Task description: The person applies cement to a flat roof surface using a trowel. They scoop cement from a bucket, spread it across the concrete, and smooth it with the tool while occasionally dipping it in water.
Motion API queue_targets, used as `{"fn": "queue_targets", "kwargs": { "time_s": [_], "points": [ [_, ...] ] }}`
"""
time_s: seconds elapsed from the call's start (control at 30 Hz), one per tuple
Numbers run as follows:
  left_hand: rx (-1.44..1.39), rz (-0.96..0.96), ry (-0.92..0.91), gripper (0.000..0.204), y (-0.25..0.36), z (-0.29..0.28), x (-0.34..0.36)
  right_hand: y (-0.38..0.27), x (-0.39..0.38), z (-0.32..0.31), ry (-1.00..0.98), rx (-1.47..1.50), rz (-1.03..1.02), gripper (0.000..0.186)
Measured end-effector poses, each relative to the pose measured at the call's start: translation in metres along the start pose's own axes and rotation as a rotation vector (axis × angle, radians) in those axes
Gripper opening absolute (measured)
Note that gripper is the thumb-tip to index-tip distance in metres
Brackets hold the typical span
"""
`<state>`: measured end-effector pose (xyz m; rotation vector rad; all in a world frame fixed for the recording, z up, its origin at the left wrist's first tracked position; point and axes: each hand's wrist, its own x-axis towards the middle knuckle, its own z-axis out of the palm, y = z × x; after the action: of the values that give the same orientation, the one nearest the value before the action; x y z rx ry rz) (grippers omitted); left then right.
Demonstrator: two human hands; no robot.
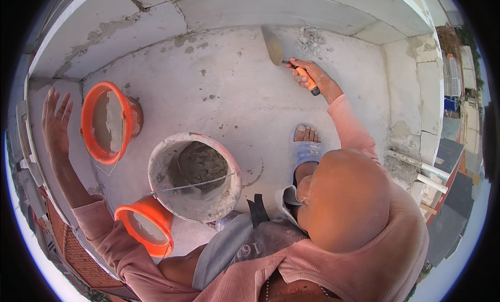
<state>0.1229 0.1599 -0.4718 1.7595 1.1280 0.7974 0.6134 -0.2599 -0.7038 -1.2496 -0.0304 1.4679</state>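
My right hand [312, 77] is closed around the orange and black handle of a trowel [273, 46]. The trowel's blade is low over the floor close to the far wall, left of a small heap of mortar crumbs [311, 40]. On the far left, my left hand [56, 119] is raised with its fingers apart and nothing in it. It is beside the left wall; whether it touches the wall I cannot tell. Nearest to it stands an orange bucket [136, 117] holding greyish liquid.
A large mortar-smeared bucket [159, 169] with wet grey mortar stands centre-left. Another orange bucket [165, 218] is just below it. Pale block walls [312, 10] enclose the floor. White pipes [432, 179] stick out on the right, near my bent knee [344, 200] and slippered foot [307, 145].
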Motion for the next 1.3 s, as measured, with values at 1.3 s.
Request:
{"fn": "queue_targets", "kwargs": {
  "time_s": [1.3],
  "points": [
    [0.600, 0.028, -0.807, 0.058, 0.123, 0.244, -0.072, -0.098, -0.052, -0.144, 0.190, -1.880, -0.214, 0.044]
  ]
}}
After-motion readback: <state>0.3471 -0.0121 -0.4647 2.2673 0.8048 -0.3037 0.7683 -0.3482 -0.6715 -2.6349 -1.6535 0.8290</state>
